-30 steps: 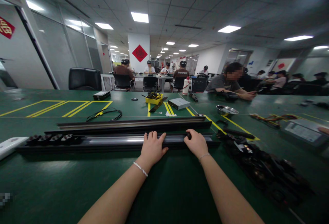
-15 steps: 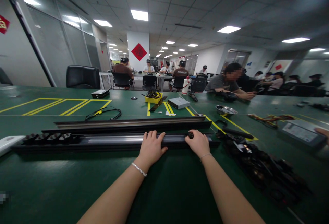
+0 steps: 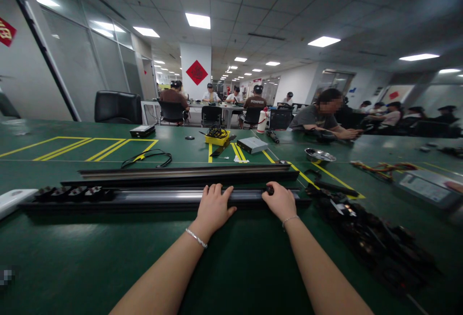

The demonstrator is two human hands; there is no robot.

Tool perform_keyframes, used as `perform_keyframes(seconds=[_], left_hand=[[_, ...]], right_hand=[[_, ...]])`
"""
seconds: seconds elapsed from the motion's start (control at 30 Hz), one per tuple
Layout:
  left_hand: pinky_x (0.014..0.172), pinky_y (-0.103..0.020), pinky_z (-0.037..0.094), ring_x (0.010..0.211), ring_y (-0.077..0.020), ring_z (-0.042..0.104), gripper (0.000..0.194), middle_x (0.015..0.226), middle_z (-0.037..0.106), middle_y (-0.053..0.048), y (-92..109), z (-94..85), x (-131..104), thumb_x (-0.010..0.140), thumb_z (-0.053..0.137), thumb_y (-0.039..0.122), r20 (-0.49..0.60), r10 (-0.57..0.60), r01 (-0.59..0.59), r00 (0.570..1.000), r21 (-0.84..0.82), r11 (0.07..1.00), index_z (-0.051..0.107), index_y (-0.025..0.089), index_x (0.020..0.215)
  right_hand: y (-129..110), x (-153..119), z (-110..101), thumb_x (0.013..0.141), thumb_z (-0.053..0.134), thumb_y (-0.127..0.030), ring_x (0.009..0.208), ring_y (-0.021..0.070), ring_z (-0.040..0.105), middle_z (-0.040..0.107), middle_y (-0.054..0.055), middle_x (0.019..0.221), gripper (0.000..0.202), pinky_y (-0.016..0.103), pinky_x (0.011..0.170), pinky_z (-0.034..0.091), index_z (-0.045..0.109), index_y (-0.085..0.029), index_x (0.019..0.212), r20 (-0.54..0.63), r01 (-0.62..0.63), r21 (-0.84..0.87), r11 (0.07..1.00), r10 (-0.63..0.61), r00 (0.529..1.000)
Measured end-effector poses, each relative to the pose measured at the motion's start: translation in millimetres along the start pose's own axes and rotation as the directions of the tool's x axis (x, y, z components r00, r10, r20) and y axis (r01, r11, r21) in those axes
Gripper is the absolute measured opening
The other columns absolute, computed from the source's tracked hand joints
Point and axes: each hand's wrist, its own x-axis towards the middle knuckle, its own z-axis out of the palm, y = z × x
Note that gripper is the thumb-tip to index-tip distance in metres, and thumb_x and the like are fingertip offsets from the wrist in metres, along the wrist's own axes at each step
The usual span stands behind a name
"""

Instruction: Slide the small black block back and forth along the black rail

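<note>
A long black track rail (image 3: 159,195) with a shiny channel lies across the green table in front of me. My left hand (image 3: 214,207) grips its middle, fingers over the far side and thumb on the near side. Toward the rail's right end, my right hand (image 3: 281,201) pinches a small round black part (image 3: 270,190) against the channel; most of that part is hidden by the fingers. Several black spotlight-like modules (image 3: 77,192) sit in the rail's left end. A second black rail (image 3: 188,172) lies parallel just behind.
Dark, jumbled black parts (image 3: 372,238) lie to the right. Beyond the rails are a metal bowl (image 3: 320,155), a grey box (image 3: 252,145), a yellow tray (image 3: 216,137) with cables, and a black cable (image 3: 148,158). A co-worker (image 3: 321,117) sits across the table.
</note>
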Motion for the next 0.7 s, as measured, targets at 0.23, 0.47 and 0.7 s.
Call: perform_keyframes(seconds=[0.23, 0.47, 0.7], left_hand=[[0.101, -0.047, 0.025, 0.111, -0.0263, 0.043, 0.061, 0.117, 0.049, -0.009, -0.5, 1.1, 0.0, 0.074, 0.054, 0.052, 0.003, -0.005, 0.005, 1.000, 0.003, 1.000, 0.040, 0.029, 0.128], [0.100, -0.047, 0.026, 0.112, -0.0268, 0.043, 0.061, 0.117, 0.049, -0.009, -1.4, 2.4, 0.0, 0.074, 0.054, 0.052, -0.016, 0.003, -0.003, 1.000, 0.008, 1.000, 0.041, 0.028, 0.128], [0.101, -0.047, 0.026, 0.112, -0.0268, 0.042, 0.060, 0.118, 0.049, -0.009, -1.1, 0.6, -0.3, 0.074, 0.054, 0.051, -0.007, 0.001, -0.001, 1.000, -0.003, 1.000, 0.041, 0.028, 0.128]], right_hand=[[-1.0, 0.1, -1.6, 0.073, 0.047, -0.029, 0.099, 0.0218, 0.054, 0.062, 0.006, 0.101, 0.032, 0.037, 0.091, 0.032, 0.058, -0.021, 0.101, 0.008, -0.007, -0.007, 1.000, 0.007, 1.000], [1.1, 1.7, -1.5, 0.073, 0.046, -0.028, 0.097, 0.0216, 0.055, 0.063, 0.006, 0.101, 0.033, 0.036, 0.089, 0.034, 0.057, -0.020, 0.103, 0.024, -0.014, -0.005, 1.000, 0.014, 1.000], [0.5, 1.2, -2.6, 0.073, 0.046, -0.028, 0.096, 0.0218, 0.055, 0.063, 0.006, 0.098, 0.032, 0.035, 0.087, 0.035, 0.058, -0.021, 0.102, 0.019, -0.017, -0.007, 1.000, 0.017, 1.000]])
